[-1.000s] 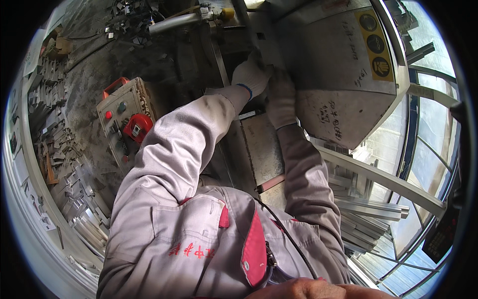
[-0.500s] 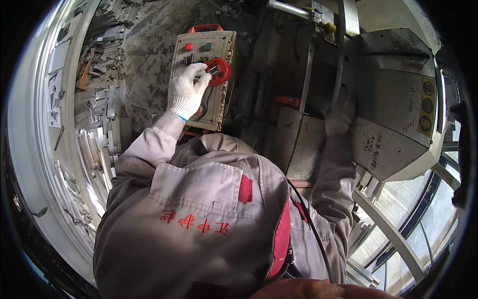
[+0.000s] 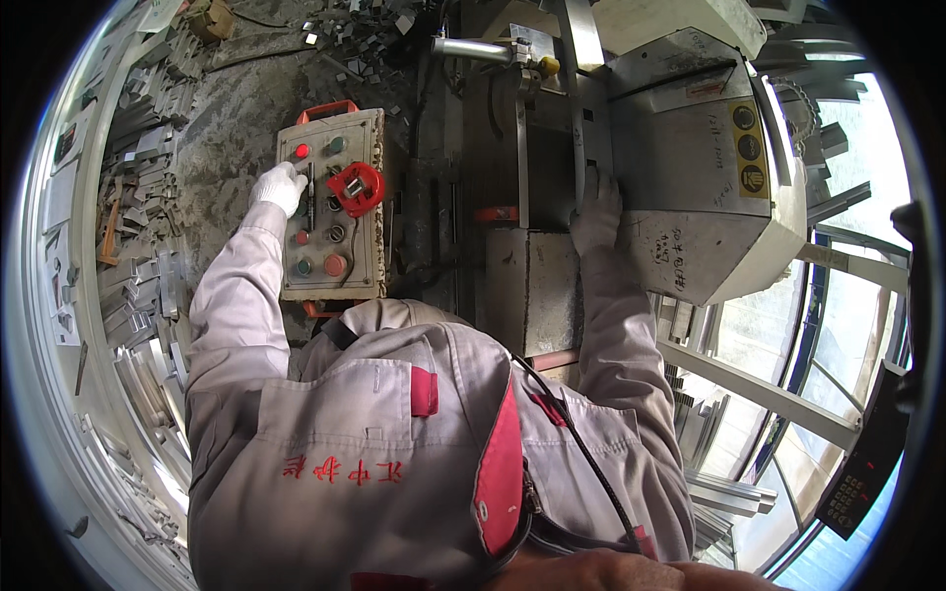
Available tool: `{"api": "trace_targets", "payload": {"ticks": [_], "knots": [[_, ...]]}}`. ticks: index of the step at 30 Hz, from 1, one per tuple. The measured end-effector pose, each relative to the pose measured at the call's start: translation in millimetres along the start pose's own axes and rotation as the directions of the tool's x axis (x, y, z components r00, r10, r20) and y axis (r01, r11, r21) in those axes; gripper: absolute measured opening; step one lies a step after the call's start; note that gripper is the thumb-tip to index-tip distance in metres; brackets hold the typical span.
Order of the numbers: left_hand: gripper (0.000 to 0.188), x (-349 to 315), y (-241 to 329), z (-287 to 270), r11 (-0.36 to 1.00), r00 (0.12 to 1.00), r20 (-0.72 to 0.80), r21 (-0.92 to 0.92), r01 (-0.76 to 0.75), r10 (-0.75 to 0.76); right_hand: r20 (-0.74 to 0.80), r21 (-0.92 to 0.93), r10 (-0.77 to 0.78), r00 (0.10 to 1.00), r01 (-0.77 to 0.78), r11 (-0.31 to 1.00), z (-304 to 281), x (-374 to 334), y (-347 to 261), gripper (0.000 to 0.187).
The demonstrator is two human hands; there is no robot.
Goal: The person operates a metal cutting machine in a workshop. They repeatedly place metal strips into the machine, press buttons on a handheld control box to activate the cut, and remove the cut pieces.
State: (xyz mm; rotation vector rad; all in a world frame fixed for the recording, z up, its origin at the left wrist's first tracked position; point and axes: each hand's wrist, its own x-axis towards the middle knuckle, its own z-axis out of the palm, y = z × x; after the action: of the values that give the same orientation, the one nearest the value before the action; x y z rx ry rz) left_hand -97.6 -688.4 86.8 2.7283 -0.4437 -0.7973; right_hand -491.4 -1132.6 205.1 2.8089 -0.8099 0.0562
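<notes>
My left hand, in a white knit glove, is at the left edge of the control box. Its fingers are loosely bent beside a dark slim rod on the panel, and nothing shows in them. A red rounded thing with a metal piece on it, like a tape measure, lies on the panel to the right of this hand. My right hand, in a greyish glove and in shadow, has its fingers around the lower end of a long metal bar, next to the machine's metal housing.
Red and green buttons sit on the panel. A silver cylinder and a red-orange piece are on the machine. Metal offcuts lie in heaps at the left, with more on the floor behind. Long profiles lean at lower right.
My left hand has let go of the red rounded thing and moved to the panel's left edge. My right hand remains at the metal bar. The whole view has shifted.
</notes>
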Motion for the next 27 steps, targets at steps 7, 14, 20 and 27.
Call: {"api": "trace_targets", "payload": {"ticks": [7, 14, 20, 27], "knots": [[0.023, -2, 6, -26, 0.809, 0.894, 0.044, 0.408, -0.424, 0.447, 0.043, 0.008, 0.026, 0.999, -0.027, 1.000, -3, 2, -3, 0.089], [0.029, -29, -6, -11, 0.985, 0.974, -0.153, 0.057, -0.160, 0.167, 0.015, 0.025, 0.033, 0.999, -0.033, 0.999, -4, 0, -4, 0.088], [0.034, -103, -55, 41, 0.987, 0.997, -0.040, -0.150, 0.056, -0.063, -0.074, 0.044, 0.015, 0.997, -0.012, 0.999, -4, -2, -4, 0.079], [0.033, -140, -62, 81, 0.734, 0.950, 0.233, -0.605, 0.309, -0.208, -0.112, -0.024, 0.037, 0.993, -0.040, 0.999, -9, -17, -5, 0.068]]}}
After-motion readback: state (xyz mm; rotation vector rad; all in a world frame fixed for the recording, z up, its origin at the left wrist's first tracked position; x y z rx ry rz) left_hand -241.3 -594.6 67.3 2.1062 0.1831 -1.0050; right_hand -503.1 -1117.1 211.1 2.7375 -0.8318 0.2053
